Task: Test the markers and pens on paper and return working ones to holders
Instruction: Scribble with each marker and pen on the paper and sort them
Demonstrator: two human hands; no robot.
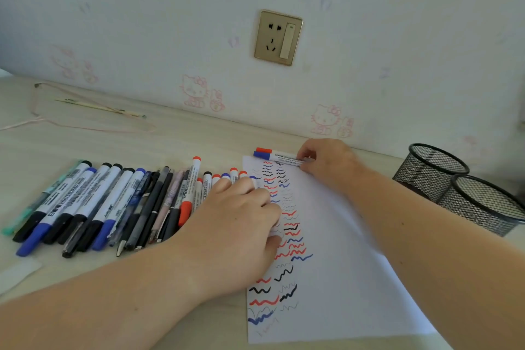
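White paper [335, 278], covered in red, blue and black squiggles, lies on the table [176, 139]. The right hand [326, 163] pinches two markers [279, 157] at the paper's far edge. The left hand [238, 224] rests with curled fingers over small markers [224, 177] beside the paper; its grip is unclear. A row of pens [93, 204] lies left, two mesh holders [460, 187] right.
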